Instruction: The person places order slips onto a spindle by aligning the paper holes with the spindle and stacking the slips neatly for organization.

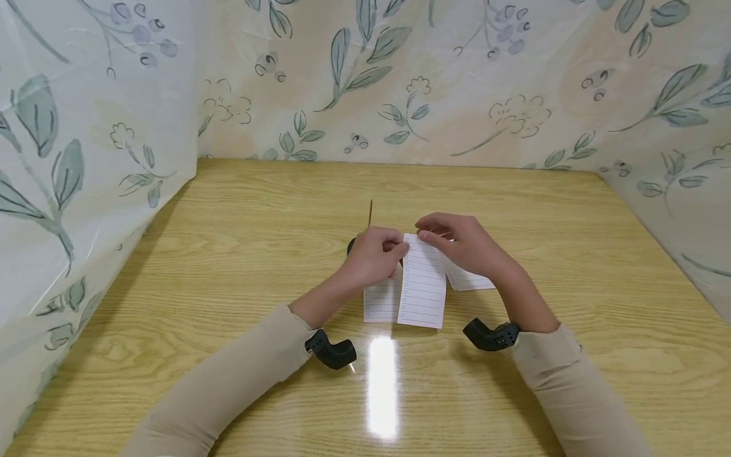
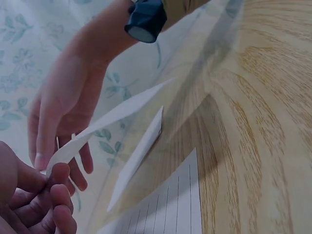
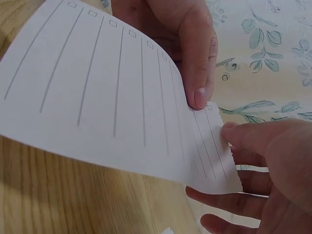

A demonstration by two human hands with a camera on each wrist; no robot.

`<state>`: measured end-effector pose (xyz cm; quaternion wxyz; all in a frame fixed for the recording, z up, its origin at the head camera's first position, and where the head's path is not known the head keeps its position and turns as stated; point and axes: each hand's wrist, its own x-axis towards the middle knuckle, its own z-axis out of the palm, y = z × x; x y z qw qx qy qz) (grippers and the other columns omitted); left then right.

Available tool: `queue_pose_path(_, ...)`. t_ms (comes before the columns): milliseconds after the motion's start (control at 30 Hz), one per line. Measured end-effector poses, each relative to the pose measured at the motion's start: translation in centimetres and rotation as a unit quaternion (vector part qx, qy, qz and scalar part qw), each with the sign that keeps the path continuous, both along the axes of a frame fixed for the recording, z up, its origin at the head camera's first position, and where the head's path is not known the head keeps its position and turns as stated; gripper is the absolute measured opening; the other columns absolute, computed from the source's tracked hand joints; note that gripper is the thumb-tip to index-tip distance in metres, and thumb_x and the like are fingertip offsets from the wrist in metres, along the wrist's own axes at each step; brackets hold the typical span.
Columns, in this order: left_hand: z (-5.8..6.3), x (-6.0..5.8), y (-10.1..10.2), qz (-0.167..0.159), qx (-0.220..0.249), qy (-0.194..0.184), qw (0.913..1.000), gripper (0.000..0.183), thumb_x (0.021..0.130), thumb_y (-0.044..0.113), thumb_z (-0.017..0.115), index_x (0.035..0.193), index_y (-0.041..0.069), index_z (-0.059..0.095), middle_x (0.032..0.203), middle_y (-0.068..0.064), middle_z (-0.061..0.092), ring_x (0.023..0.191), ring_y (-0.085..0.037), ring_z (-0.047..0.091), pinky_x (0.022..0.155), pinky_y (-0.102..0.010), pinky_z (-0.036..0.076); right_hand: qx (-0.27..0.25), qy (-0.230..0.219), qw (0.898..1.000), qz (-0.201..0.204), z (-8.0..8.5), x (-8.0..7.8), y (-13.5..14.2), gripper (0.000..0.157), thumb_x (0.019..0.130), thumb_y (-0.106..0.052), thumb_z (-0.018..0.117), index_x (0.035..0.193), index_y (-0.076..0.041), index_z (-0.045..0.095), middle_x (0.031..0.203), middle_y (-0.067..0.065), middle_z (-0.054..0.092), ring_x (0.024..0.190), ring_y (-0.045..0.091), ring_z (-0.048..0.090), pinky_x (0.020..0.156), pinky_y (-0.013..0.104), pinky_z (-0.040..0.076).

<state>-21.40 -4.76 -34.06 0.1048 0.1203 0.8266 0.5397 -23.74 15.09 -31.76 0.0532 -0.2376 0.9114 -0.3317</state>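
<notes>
A white lined sheet with small checkboxes [image 1: 422, 285] hangs between my hands, bowed, its top edge rough. My left hand [image 1: 377, 254] pinches its upper left edge between thumb and fingers. My right hand [image 1: 465, 244] holds the top edge, thumb [image 3: 231, 132] on the lined face and fingers behind. In the left wrist view the held sheet [image 2: 117, 109] appears nearly edge-on. Another lined sheet [image 1: 381, 303] lies on the table beneath the left hand. To the right lies more lined paper [image 1: 471, 279], partly hidden by the right hand.
Beyond the left hand a thin brown stick [image 1: 370, 214] points up, next to a dark object [image 1: 351, 245] mostly hidden by that hand. The wooden table [image 1: 257, 209] meets a patterned curtain [image 1: 342, 82] behind and at both sides. Light glares off the tabletop in front.
</notes>
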Motion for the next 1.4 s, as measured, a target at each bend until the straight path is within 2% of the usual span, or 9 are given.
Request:
queue_pose_path(67,0.1,0.1,-0.4,0.002,0.001,0.001,1.0000,0.020,0.098,0.016,0.055,0.080,0.009,0.061,0.082,-0.019,0.067,0.049,-0.012,0.049,0.048,-0.022,0.037,-0.005,0.000,1.000,0.004,0.0,-0.2,-0.5,0.028,0.098,-0.025,0.057,0.118,-0.007,0.065,0.111,0.009,0.069,0.103,0.024,0.065,0.093,0.045,0.051)
queue_pose_path(267,0.3,0.1,-1.2,0.008,0.009,0.001,0.9999,0.018,0.098,0.017,0.055,0.085,0.009,0.063,0.082,-0.013,0.066,0.051,-0.013,0.051,0.050,-0.022,0.041,-0.012,-0.006,1.000,0.027,0.6,-0.5,-1.8,0.016,0.097,-0.021,0.059,0.104,-0.011,0.069,0.098,0.005,0.070,0.094,0.019,0.065,0.091,0.041,0.051)
queue_pose_path(467,0.8,-0.1,-1.9,0.019,0.004,0.007,0.9998,0.016,0.098,0.019,0.056,0.090,0.010,0.066,0.081,-0.011,0.067,0.052,-0.014,0.054,0.050,-0.023,0.041,-0.017,-0.026,0.999,0.033,1.1,-0.8,-3.4,0.015,0.096,-0.016,0.058,0.102,-0.009,0.070,0.100,0.007,0.070,0.091,0.020,0.063,0.084,0.038,0.051)
queue_pose_path(700,1.0,-0.2,-2.7,0.022,0.009,0.020,0.9995,0.020,0.098,0.018,0.056,0.082,0.009,0.064,0.078,-0.020,0.066,0.049,-0.017,0.053,0.050,-0.023,0.039,-0.009,-0.023,0.999,0.035,1.4,-1.2,-4.3,0.016,0.096,-0.016,0.058,0.104,-0.008,0.069,0.100,0.007,0.070,0.091,0.020,0.064,0.085,0.038,0.051)
queue_pose_path(967,1.6,-0.5,-3.4,0.037,0.027,-0.001,0.9990,0.017,0.098,0.018,0.057,0.088,0.009,0.067,0.075,-0.014,0.064,0.051,-0.019,0.052,0.048,-0.023,0.038,-0.024,-0.023,0.999,0.035,1.4,-2.2,-5.0,0.015,0.097,-0.015,0.055,0.098,-0.009,0.069,0.093,0.007,0.068,0.084,0.021,0.057,0.079,0.035,0.048)
queue_pose_path(1067,1.7,-0.7,-3.8,0.039,0.039,-0.012,0.9984,0.016,0.097,0.020,0.059,0.093,0.009,0.069,0.075,-0.016,0.065,0.054,-0.026,0.055,0.049,-0.025,0.041,-0.035,-0.020,0.999,0.031,1.4,-2.5,-5.4,0.015,0.096,-0.016,0.055,0.096,-0.009,0.069,0.092,0.007,0.067,0.082,0.021,0.055,0.076,0.033,0.045)
queue_pose_path(1200,1.8,-1.1,-4.4,0.041,0.060,-0.014,0.9973,0.017,0.096,0.020,0.059,0.093,0.009,0.070,0.077,-0.018,0.067,0.062,-0.038,0.058,0.056,-0.035,0.050,-0.056,-0.015,0.998,0.022,1.5,-2.9,-5.8,0.015,0.095,-0.014,0.056,0.093,-0.007,0.069,0.092,0.008,0.065,0.083,0.021,0.053,0.075,0.032,0.043)
queue_pose_path(1267,2.0,-1.2,-4.7,0.048,0.072,-0.012,0.9962,0.017,0.096,0.019,0.057,0.091,0.009,0.070,0.077,-0.018,0.067,0.059,-0.035,0.057,0.057,-0.038,0.051,-0.066,-0.014,0.998,0.017,1.6,-3.1,-6.1,0.015,0.094,-0.012,0.055,0.092,-0.005,0.068,0.092,0.009,0.065,0.083,0.022,0.052,0.074,0.032,0.042)
queue_pose_path(1400,2.2,-1.6,-5.2,0.073,0.093,0.008,0.9930,0.018,0.095,0.015,0.054,0.089,0.004,0.067,0.073,-0.016,0.065,0.050,-0.018,0.052,0.050,-0.028,0.046,-0.086,-0.020,0.996,0.006,1.8,-3.4,-6.6,0.015,0.094,-0.011,0.055,0.092,-0.004,0.068,0.091,0.009,0.063,0.083,0.022,0.051,0.072,0.032,0.041)
